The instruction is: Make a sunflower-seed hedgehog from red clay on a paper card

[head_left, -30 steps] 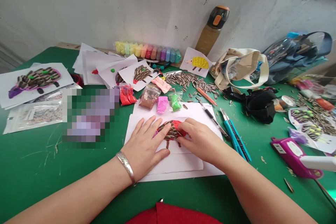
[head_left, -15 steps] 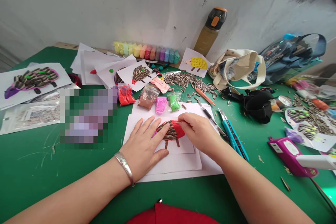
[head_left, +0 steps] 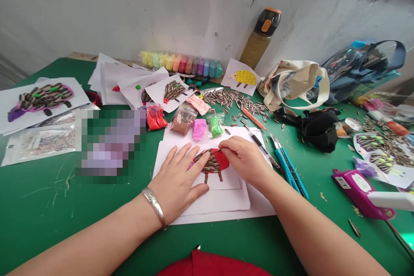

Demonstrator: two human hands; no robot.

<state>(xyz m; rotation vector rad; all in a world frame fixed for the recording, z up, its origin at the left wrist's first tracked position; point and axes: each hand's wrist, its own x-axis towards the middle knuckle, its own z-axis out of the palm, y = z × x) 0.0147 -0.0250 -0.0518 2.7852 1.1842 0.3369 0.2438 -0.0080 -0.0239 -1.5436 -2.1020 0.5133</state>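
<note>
A seed-covered animal figure (head_left: 211,161) with a red clay patch (head_left: 222,159) and brown legs lies on white paper (head_left: 223,200) in front of me. My left hand (head_left: 181,177), with a silver bangle at the wrist, lies flat with fingers spread over the paper and the figure's left part. At the upper right edge of the red patch, my right hand (head_left: 242,159) has thumb and fingertips pinched together. A small dark thing, perhaps a seed, shows at the fingertips, but I cannot make it out.
Bags of brown (head_left: 183,120), pink (head_left: 199,129) and green clay (head_left: 215,125) lie behind the paper. Sunflower seeds (head_left: 226,97) are heaped farther back. A pen (head_left: 265,148) and blue cutters (head_left: 287,166) are on the right, a pink glue gun (head_left: 362,194) beyond them.
The view has shifted slightly. My right fingertips have moved a little at the red patch's upper edge; my left hand stays flat on the paper.
</note>
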